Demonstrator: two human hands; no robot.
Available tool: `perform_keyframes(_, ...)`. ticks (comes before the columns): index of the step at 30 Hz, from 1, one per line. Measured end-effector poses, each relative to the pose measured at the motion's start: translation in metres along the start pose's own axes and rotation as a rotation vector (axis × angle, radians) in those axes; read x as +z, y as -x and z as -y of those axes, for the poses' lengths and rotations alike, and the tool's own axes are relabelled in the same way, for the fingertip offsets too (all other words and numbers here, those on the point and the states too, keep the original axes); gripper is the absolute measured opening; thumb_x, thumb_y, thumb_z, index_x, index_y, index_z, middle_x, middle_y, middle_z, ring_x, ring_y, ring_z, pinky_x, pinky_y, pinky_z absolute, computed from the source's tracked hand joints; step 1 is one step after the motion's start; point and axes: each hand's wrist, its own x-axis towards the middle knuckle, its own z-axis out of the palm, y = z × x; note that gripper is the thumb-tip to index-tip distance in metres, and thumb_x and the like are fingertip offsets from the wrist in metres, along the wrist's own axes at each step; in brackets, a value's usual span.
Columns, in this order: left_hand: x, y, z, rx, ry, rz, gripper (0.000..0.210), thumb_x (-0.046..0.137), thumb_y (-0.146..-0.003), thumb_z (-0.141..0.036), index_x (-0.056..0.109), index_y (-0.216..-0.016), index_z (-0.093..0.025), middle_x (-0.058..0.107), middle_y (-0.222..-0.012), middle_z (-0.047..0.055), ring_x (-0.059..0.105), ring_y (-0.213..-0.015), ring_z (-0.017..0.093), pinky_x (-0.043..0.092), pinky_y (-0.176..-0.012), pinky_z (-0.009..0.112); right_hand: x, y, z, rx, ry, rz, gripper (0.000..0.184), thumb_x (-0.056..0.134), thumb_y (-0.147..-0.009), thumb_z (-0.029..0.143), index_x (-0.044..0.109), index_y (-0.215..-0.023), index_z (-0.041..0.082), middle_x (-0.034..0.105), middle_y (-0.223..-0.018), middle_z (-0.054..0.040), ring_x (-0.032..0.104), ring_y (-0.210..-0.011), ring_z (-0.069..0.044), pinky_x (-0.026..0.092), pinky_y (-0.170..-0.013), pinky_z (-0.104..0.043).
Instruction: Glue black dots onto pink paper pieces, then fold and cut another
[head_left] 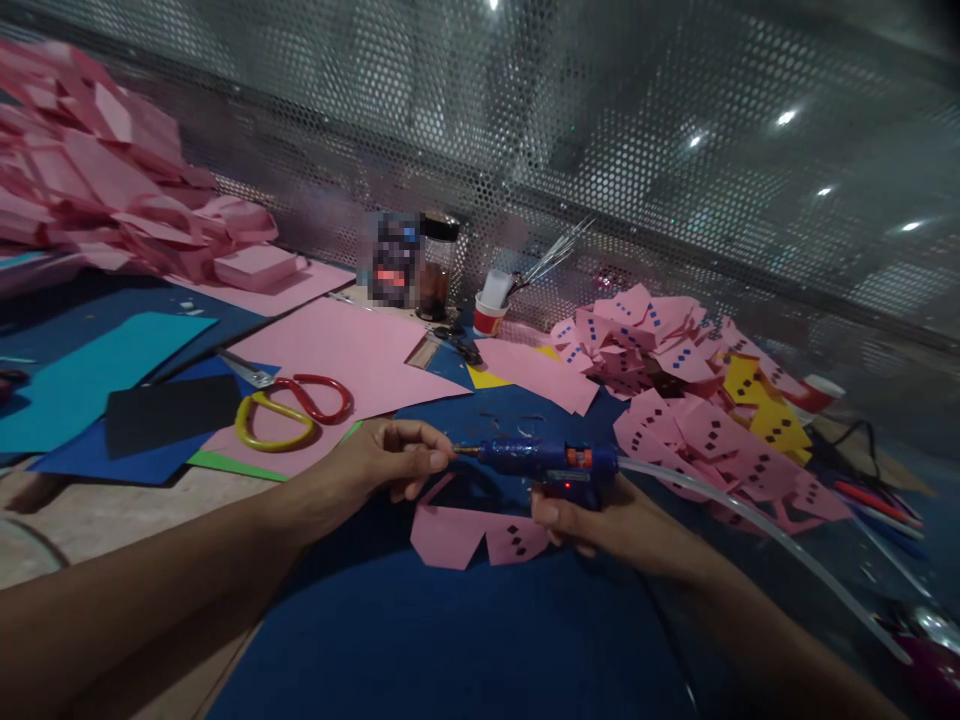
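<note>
My right hand (600, 520) grips a blue glue gun (525, 457) by its handle, with a small red light lit on it. A long translucent glue stick (757, 510) runs out of its back toward the lower right. My left hand (397, 455) is closed in a pinch right at the gun's metal nozzle (466, 450). Whatever lies between those fingertips is too small to make out. Below the gun, a cut pink paper piece (448, 537) with dark diamond marks lies on a dark blue board (450, 640), partly hidden by my right hand.
Scissors (274, 430) with red and yellow handles lie at left on pink sheets (337, 350). Folded pink paper pieces (690, 430) pile up at right, pink strips (97, 170) at far left. A cup (490, 315) and a jar (435, 285) stand by the perforated metal panel (525, 130).
</note>
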Motion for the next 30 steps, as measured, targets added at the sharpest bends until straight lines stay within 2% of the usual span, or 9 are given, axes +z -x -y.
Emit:
perform_keyframes(6,0.000,0.000,-0.001,-0.004,0.024,-0.002,0.032,0.086,-0.076,-0.045,0.074,-0.086,-0.017,0.059,-0.055,-0.003,0.043,-0.048,0.008,0.028,-0.046,0.021,0.000,0.000,0.000,0.010,0.020,0.005,0.055,0.071,-0.084,0.071,0.070,-0.103,0.020,0.064,-0.077,-0.0009,0.049,-0.059,-0.009,0.039,-0.054,-0.022)
perform_keyframes(20,0.001,0.004,-0.006,-0.042,0.056,0.043,0.033,0.083,-0.080,-0.048,0.077,-0.091,-0.017,0.058,-0.050,-0.003,0.044,-0.048,0.009,0.028,-0.049,0.022,0.002,0.002,0.006,0.049,0.048,0.000,0.055,0.071,-0.084,0.073,0.070,-0.100,0.020,0.062,-0.077,-0.0002,0.048,-0.059,-0.009,0.039,-0.052,-0.022)
perform_keyframes(30,0.003,0.003,-0.005,-0.017,0.040,0.030,0.027,0.085,-0.079,-0.042,0.074,-0.083,-0.018,0.055,-0.047,-0.005,0.039,-0.046,0.008,0.026,-0.048,0.023,0.004,0.002,0.010,0.066,0.045,0.004,0.056,0.071,-0.083,0.074,0.069,-0.099,0.020,0.059,-0.073,0.0009,0.047,-0.057,-0.009,0.038,-0.052,-0.022)
